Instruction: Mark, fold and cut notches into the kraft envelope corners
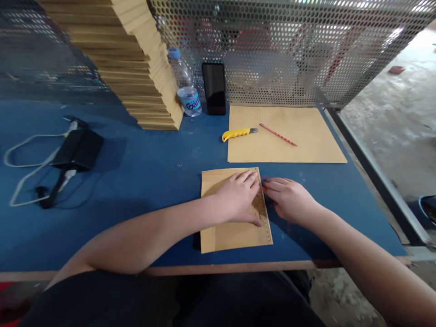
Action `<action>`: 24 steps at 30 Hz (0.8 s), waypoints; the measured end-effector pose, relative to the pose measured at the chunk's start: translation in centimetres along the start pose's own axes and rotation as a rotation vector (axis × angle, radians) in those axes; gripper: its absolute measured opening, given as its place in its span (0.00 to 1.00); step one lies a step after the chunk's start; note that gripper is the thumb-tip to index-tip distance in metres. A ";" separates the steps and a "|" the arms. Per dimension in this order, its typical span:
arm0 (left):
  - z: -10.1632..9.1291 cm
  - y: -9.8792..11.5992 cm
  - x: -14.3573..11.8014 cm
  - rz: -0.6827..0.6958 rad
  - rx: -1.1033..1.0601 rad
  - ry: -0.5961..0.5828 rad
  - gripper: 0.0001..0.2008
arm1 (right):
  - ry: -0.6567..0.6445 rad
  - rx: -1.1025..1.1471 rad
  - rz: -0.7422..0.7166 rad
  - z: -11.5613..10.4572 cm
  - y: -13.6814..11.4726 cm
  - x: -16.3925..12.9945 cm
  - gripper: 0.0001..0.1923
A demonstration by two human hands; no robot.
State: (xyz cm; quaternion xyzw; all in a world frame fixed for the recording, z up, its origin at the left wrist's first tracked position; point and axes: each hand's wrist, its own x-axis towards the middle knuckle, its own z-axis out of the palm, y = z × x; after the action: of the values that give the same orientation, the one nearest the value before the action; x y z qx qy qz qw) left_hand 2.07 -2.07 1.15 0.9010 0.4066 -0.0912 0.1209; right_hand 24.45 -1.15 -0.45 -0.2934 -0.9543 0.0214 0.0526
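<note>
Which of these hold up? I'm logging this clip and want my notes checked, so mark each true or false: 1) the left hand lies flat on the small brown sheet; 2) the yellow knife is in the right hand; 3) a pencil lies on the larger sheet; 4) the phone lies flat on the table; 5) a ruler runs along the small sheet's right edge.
1) True: the left hand presses on the small brown sheet.
2) False: the yellow knife lies at the left edge of the larger sheet; the right hand rests by the ruler.
3) True: the pencil lies there.
4) False: the phone stands against the mesh.
5) True.
</note>
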 end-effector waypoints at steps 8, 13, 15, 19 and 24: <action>0.1 -0.1 -0.1 0.011 0.007 0.010 0.66 | -0.010 -0.006 -0.036 -0.6 -2.5 -2.3 0.21; 0.2 -0.3 -0.2 0.026 0.026 0.021 0.61 | 0.041 -0.016 -0.025 -0.8 -4.5 -3.6 0.19; 0.2 -0.3 -0.3 0.024 0.033 0.019 0.60 | 0.063 -0.024 -0.027 -0.6 -4.9 -4.0 0.19; 0.2 -0.2 -0.3 0.025 0.036 0.016 0.63 | 0.098 -0.039 -0.009 0.2 -4.2 -4.0 0.24; 0.0 -0.1 -0.2 -0.001 0.014 -0.013 0.67 | 0.086 0.013 -0.010 0.9 -1.9 -2.9 0.31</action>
State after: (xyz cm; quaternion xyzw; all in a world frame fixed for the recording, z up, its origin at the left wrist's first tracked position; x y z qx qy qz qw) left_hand 1.84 -2.19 1.18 0.9009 0.4057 -0.1002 0.1172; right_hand 25.66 -4.30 -1.42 -0.2891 -0.9524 0.0147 0.0956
